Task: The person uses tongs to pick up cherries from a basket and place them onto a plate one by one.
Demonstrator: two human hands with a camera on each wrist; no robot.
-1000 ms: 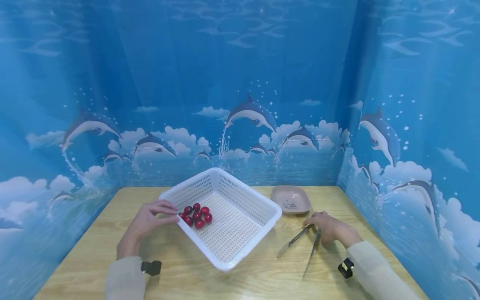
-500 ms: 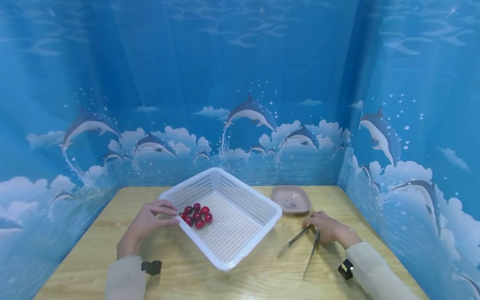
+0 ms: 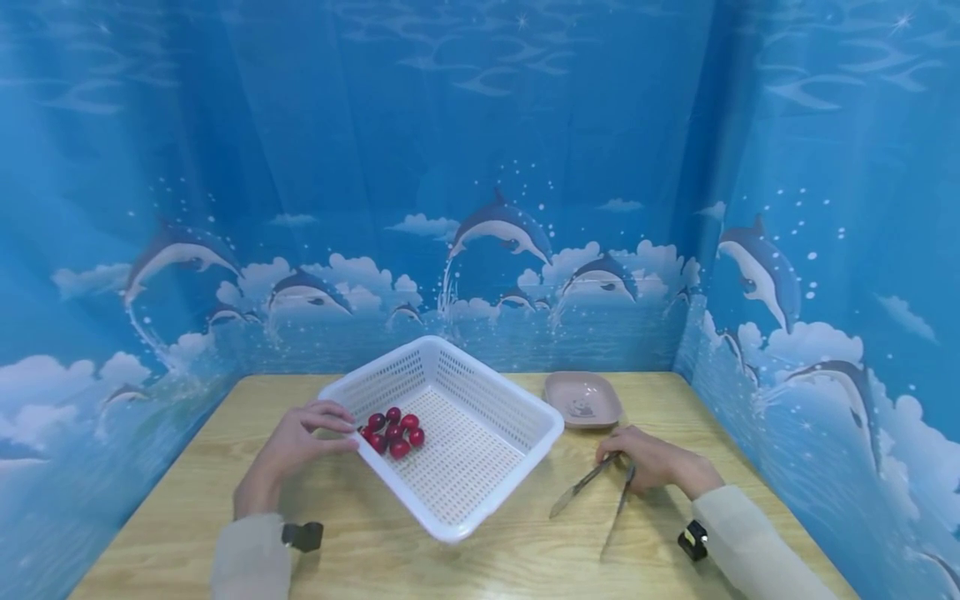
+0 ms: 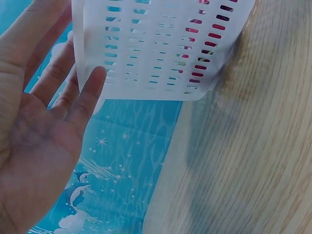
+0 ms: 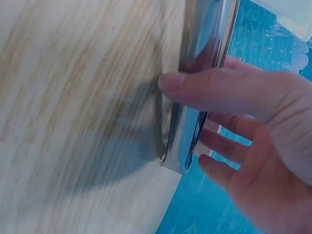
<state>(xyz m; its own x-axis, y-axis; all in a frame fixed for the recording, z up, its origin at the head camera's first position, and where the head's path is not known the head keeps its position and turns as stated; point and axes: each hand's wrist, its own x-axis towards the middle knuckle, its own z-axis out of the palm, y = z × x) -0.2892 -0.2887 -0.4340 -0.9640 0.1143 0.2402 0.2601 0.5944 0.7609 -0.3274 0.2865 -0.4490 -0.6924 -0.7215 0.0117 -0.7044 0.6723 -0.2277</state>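
A white perforated plastic basket (image 3: pixel 480 442) sits turned cornerwise on the table, with several red cherries (image 3: pixel 395 433) gathered at its left side. My left hand (image 3: pixel 296 446) pinches the basket's left rim; in the left wrist view one digit lies on the outer wall and the other fingers go behind the edge. To the right of the basket, my right hand (image 3: pixel 652 458) holds metal tongs (image 3: pixel 619 510) near their joined end. The tongs' arms are spread and point toward the table front. The right wrist view shows the thumb across the tongs (image 5: pixel 187 122), fingers opposite.
A small pinkish square dish (image 3: pixel 583 400) with a panda picture stands at the back right, just beyond my right hand. Blue dolphin-printed cloth (image 3: pixel 480 208) walls enclose the back and sides of the wooden table (image 3: pixel 510 550).
My right hand and the tongs have shifted slightly left, and the arms of the tongs have drawn a little nearer the basket. The left hand, basket and cherries stay put.
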